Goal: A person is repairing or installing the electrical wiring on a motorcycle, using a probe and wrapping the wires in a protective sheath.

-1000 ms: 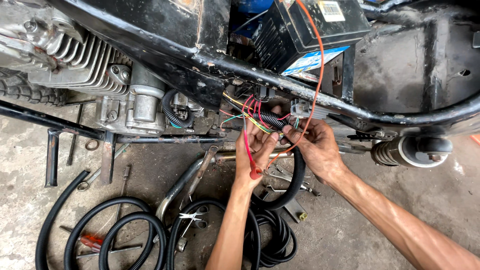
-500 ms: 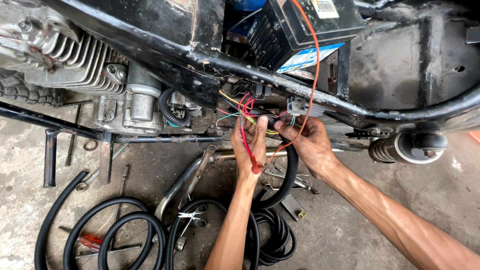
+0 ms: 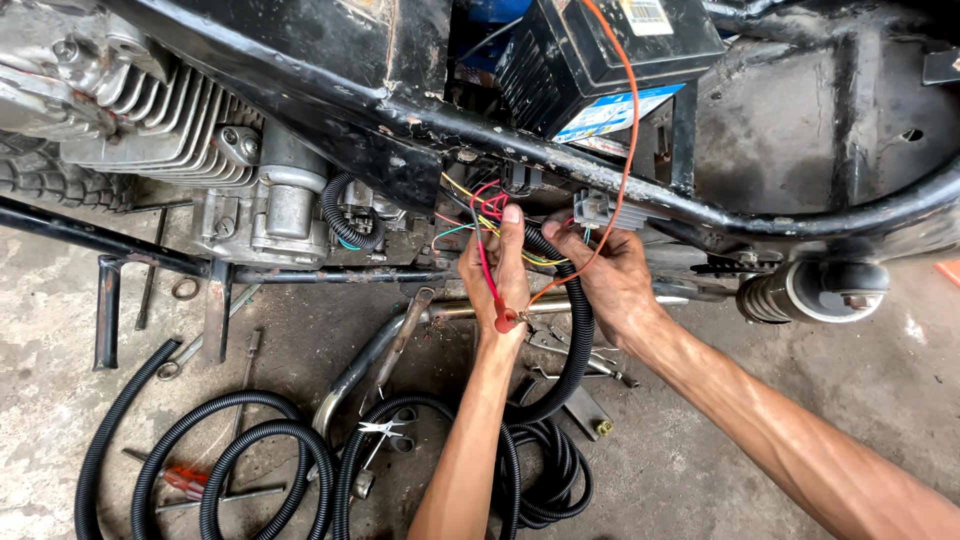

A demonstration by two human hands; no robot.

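Head view: black battery [image 3: 600,60] in frame cradle [image 3: 690,130]

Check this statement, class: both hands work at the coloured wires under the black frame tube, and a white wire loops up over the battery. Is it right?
Not quite. The head view shows an orange wire, not white, looping over the battery. The left hand and right hand do work at the coloured wires under the frame tube.

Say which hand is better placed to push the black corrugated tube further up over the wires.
Right, probably. The right hand already lies against the black corrugated tube near its top end. The left hand is pressed on the wire bundle, red wire across its palm.
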